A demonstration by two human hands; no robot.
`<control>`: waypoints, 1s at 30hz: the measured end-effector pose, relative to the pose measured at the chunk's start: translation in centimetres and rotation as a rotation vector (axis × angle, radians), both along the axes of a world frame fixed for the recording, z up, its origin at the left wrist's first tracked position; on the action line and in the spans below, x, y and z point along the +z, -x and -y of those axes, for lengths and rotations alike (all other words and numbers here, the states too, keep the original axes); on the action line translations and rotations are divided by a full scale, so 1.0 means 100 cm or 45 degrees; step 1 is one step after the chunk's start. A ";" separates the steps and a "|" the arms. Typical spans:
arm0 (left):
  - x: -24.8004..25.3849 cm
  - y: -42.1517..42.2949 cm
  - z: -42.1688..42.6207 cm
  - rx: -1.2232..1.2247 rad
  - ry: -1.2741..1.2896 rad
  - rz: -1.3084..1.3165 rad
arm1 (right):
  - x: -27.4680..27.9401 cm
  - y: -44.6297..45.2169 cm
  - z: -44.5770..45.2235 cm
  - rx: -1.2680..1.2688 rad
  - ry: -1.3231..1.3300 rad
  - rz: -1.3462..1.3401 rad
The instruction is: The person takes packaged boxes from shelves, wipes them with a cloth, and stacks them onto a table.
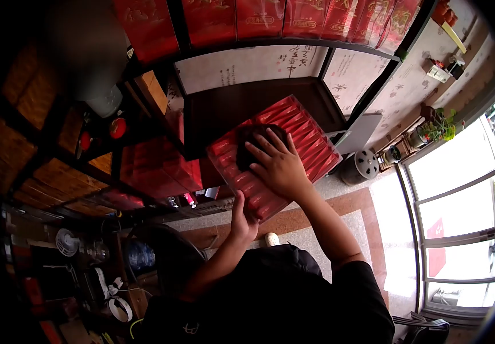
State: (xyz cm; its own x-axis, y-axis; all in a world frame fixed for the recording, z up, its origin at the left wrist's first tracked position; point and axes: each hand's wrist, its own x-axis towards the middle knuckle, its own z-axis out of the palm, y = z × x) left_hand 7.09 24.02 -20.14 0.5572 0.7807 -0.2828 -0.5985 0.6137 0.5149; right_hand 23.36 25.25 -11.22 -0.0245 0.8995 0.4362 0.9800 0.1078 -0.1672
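A clear plastic box (316, 150) packed with rows of red packets is tilted in front of me, at the edge of a dark shelf. My left hand (244, 223) grips its lower left corner, thumb up along the side and the other fingers partly hidden beneath. On the top face lies my right hand (282, 169), fingers spread, pressing down a dark cloth-like piece (245, 150). Much of that piece is covered by the hand, so its exact kind is hard to make out.
Red gift boxes (259, 20) line the shelf above, and more red boxes (158, 166) stand at the left. A metal bin (359, 167) and potted plant (439, 127) are at the right, near glass doors (454, 200). A small fan (68, 242) sits lower left.
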 end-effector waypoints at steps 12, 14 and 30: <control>-0.013 0.005 -0.008 0.004 -0.024 0.015 | -0.013 0.050 -0.006 0.265 -0.041 -0.091; -0.005 0.009 -0.012 -0.100 -0.051 -0.142 | -0.012 0.034 -0.017 0.125 -0.071 -0.074; -0.008 0.097 0.008 0.014 -0.047 0.409 | -0.010 0.108 0.078 0.376 -0.313 0.078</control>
State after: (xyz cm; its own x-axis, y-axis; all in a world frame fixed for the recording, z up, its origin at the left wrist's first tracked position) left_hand -2.63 23.23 -20.94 0.6046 0.7938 -0.0656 -0.7407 0.5906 0.3204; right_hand 12.54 17.48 -12.19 -0.2995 0.7183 0.6279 0.9081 0.4166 -0.0434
